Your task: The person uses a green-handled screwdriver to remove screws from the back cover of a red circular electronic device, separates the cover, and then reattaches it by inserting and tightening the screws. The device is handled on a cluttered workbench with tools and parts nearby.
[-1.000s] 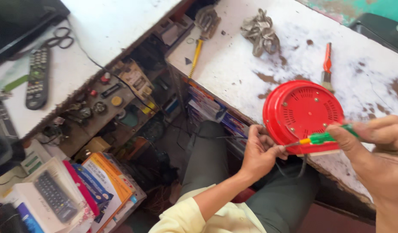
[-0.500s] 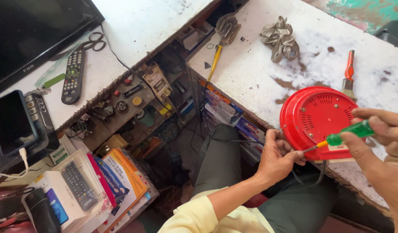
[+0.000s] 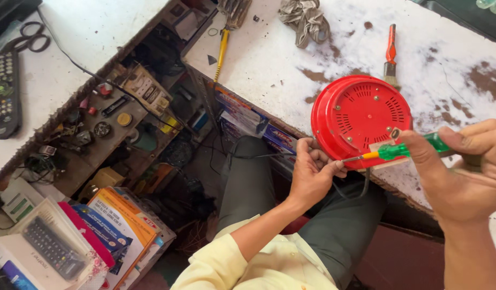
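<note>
Head view looks down on a worn white bench (image 3: 291,70) with a round red housing (image 3: 362,119) lying at its near edge, vented underside up. The right hand (image 3: 463,172) is closed around a green-handled screwdriver (image 3: 404,150), thumb along the handle, and the tip reaches left to the housing's near rim. The left hand (image 3: 312,174) has its fingers curled and pinched together right at that tip, touching the rim; what it pinches is too small to tell, perhaps a screw or a wire end. A black cord (image 3: 355,190) hangs from the housing just below the two hands.

Well apart on the far side of the bench lie an orange-handled brush (image 3: 390,53), a crumpled grey rag (image 3: 307,19) and a yellow-handled tool (image 3: 222,51). To the left, a second white table holds a remote (image 3: 3,91) and scissors (image 3: 29,36); cluttered shelves of small parts sit between the two surfaces, and boxes are stacked near the lower left.

To do this well, the blade should sit squarely in its slot before any turning, with the handle in line with the fastener, not slanted. The left fingers would best steady the small part and the rim without covering the tip. Since the housing overhangs the edge, gentle pressure toward the bench seems wiser than pushing downward, which could tip it off.
</note>
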